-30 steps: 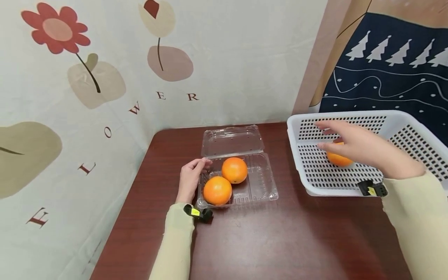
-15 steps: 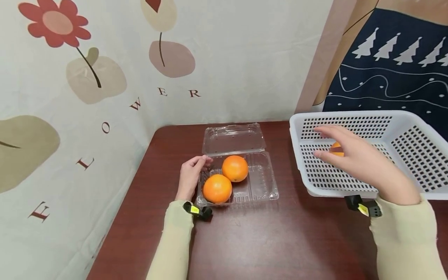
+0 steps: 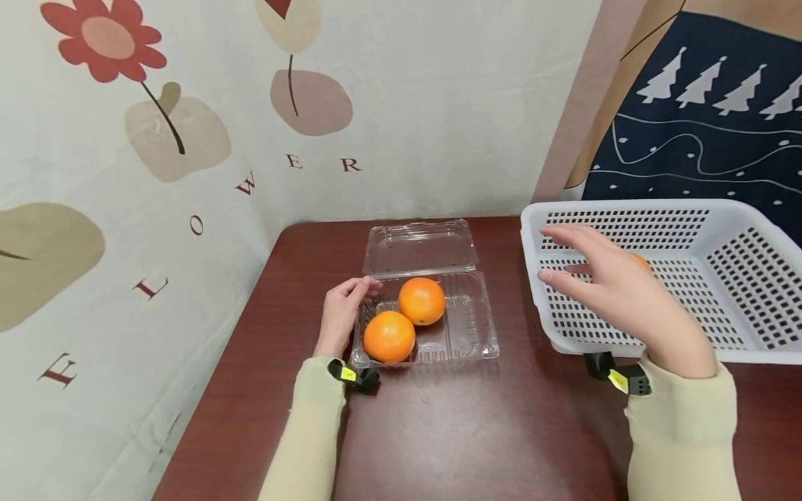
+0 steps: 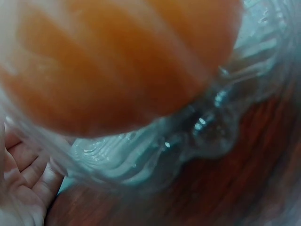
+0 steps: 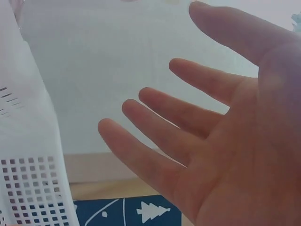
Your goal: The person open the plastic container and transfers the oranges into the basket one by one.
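Note:
My left hand (image 3: 340, 313) holds the left side of a clear plastic clamshell box (image 3: 466, 316), its fingertips at the rim near the hinge. Two oranges lie touching in the box's left part, a front orange (image 3: 389, 337) and a back orange (image 3: 422, 301). In the left wrist view an orange (image 4: 127, 66) looms blurred behind the plastic, with part of the left hand (image 4: 28, 179) beside it. Over the white basket (image 3: 540, 306) hovers my right hand (image 3: 617, 289), fingers spread and holding nothing. Behind it, mostly hidden, an orange (image 3: 640, 261) lies in the basket.
The box's clear lid (image 3: 421, 248) lies folded back toward the wall. A dark red-brown table (image 3: 451, 431) carries everything. A patterned cloth (image 3: 438, 139) hangs along the back and left, with a navy tree-patterned part behind the basket.
My right hand has shifted left across the basket and its forearm has swung inward, covering more of the orange there. The left hand and the box stay in place.

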`<state>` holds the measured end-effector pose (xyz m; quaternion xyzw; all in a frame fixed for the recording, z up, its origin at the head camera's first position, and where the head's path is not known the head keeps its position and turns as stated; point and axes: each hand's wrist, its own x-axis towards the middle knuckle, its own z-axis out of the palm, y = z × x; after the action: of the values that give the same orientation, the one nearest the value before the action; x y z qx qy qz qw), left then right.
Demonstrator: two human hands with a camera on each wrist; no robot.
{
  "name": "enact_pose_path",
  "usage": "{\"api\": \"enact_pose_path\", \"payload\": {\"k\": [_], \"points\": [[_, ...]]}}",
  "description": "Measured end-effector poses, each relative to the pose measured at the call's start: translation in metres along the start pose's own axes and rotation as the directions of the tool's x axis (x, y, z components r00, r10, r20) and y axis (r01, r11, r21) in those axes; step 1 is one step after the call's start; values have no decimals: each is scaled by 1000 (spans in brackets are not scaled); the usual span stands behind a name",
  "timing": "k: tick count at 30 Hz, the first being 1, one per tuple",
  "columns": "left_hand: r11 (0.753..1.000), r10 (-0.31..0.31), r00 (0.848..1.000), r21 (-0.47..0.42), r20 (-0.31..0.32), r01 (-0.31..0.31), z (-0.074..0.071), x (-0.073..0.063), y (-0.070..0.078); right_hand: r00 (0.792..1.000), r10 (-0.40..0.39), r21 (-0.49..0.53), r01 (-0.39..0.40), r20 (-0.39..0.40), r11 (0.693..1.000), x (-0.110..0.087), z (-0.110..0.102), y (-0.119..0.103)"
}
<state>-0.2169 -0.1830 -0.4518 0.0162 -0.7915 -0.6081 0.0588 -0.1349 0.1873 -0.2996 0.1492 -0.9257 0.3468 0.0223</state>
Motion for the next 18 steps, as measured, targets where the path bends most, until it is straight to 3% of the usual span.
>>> {"api": "enact_pose_path", "payload": {"k": [7, 18], "points": [[1000, -15, 1000, 12, 8, 15, -1, -3, -1, 1000, 3, -6, -3, 25, 1000, 0, 8, 1], [1000, -7, 1000, 5, 10, 7, -2, -1, 0, 997, -62, -53, 60, -38, 997, 5, 20, -1]]}}
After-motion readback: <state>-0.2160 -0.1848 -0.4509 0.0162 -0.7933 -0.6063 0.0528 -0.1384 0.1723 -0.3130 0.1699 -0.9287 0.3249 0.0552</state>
